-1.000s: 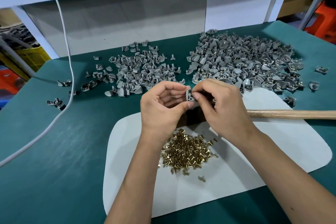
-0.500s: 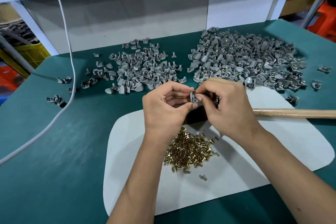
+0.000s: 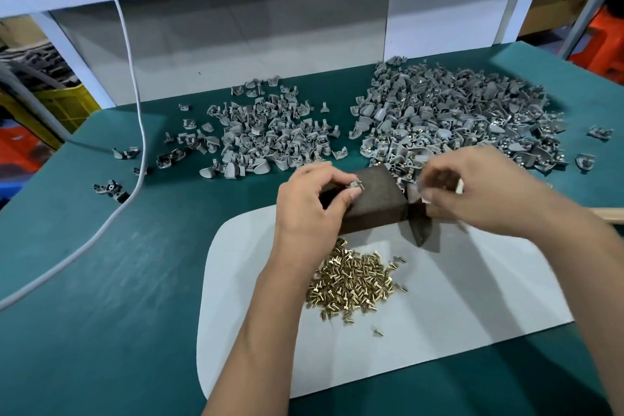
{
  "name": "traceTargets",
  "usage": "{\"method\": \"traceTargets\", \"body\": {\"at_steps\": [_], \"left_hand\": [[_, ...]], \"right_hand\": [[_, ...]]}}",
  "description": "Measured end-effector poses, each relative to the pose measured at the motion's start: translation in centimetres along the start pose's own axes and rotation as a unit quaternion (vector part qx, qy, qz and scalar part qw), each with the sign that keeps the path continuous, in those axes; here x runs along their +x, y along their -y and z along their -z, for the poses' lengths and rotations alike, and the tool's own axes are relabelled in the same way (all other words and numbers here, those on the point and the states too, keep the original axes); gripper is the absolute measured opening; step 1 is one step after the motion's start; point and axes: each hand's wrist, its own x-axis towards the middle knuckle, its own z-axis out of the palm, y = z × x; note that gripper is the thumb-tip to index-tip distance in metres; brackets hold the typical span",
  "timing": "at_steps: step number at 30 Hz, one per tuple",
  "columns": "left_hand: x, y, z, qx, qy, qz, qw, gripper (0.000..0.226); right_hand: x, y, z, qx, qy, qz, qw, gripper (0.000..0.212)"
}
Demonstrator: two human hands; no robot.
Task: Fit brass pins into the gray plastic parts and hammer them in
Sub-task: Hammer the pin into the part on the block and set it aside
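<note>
My left hand [image 3: 312, 204] pinches a gray plastic part [image 3: 355, 185] with a brass pin sticking out of it, held on top of a dark block [image 3: 374, 204]. My right hand [image 3: 476, 191] is blurred, just right of the block and above the dark hammer head [image 3: 419, 224]; its fingers curve down, and whether it holds anything is unclear. The wooden hammer handle [image 3: 609, 214] shows past my right wrist. A heap of loose brass pins [image 3: 351, 284] lies on the white mat [image 3: 472, 300] below my hands.
Two heaps of gray parts lie on the green table: a smaller one [image 3: 270, 142] at the back left, a larger one [image 3: 456, 115] with brass showing at the back right. A white cable [image 3: 141, 132] hangs down at left. Stray parts [image 3: 109, 187] lie near it.
My hands have separated. The left one has brought the part with its pin down onto the dark block; the right one has let go and swung right, over the hammer head.
</note>
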Motion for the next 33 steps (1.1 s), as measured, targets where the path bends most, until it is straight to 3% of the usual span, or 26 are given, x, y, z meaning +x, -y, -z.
{"method": "traceTargets", "body": {"at_steps": [3, 6, 11, 13, 19, 23, 28, 33], "left_hand": [[0.3, 0.5, 0.4, 0.049, 0.003, 0.010, 0.999, 0.009], [0.3, 0.5, 0.6, 0.042, 0.007, 0.030, 0.999, 0.012], [0.4, 0.5, 0.6, 0.003, -0.007, 0.050, 0.999, 0.015], [0.5, 0.5, 0.5, -0.004, -0.003, 0.056, 0.998, 0.016], [0.5, 0.9, 0.4, -0.044, 0.015, 0.099, 0.994, 0.012], [0.5, 0.8, 0.6, -0.042, 0.022, 0.109, 0.993, 0.011], [0.6, 0.8, 0.5, -0.048, 0.016, 0.117, 0.992, 0.011], [0.5, 0.5, 0.5, -0.050, 0.020, 0.117, 0.992, 0.017]], "right_hand": [[-0.4, -1.6, 0.2, -0.096, 0.105, -0.026, 0.989, 0.020], [-0.3, -1.8, -0.8, -0.075, 0.084, -0.028, 0.993, 0.023], [-0.3, -2.2, -0.3, -0.111, 0.103, 0.011, 0.988, 0.007], [-0.3, -2.2, 0.7, -0.101, 0.078, 0.010, 0.992, 0.006], [-0.3, 2.3, 1.7, 0.093, -0.082, 0.044, 0.991, 0.028], [0.9, 4.9, 0.3, -0.042, -0.014, 0.056, 0.997, 0.021], [1.2, 6.1, 0.4, -0.011, -0.172, 0.124, 0.977, 0.020], [0.6, 6.1, -1.0, -0.123, -0.025, 0.047, 0.991, 0.018]]}}
